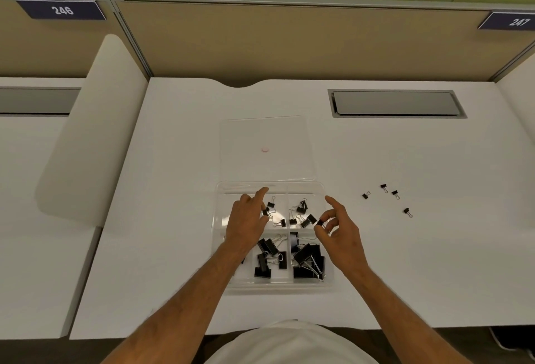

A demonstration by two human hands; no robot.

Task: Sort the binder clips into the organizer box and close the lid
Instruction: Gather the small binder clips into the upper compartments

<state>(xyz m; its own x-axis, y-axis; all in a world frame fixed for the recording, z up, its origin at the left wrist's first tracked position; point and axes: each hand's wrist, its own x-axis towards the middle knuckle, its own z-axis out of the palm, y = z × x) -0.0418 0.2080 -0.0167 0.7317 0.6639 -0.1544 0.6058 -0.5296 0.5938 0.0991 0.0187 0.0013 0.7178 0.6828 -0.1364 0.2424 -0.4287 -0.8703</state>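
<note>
A clear organizer box lies open on the white desk, its transparent lid flat behind it. Small black binder clips lie in its two far compartments, larger ones in the two near compartments. My left hand hovers over the far left compartment and pinches a small clip, index finger stretched forward. My right hand pinches a small black clip between thumb and finger over the box's right edge. Several small clips lie loose on the desk to the right.
A grey cable hatch is set into the desk at the back right. A white divider panel stands at the left, and tan partition walls run along the back. A small pink dot shows on the lid.
</note>
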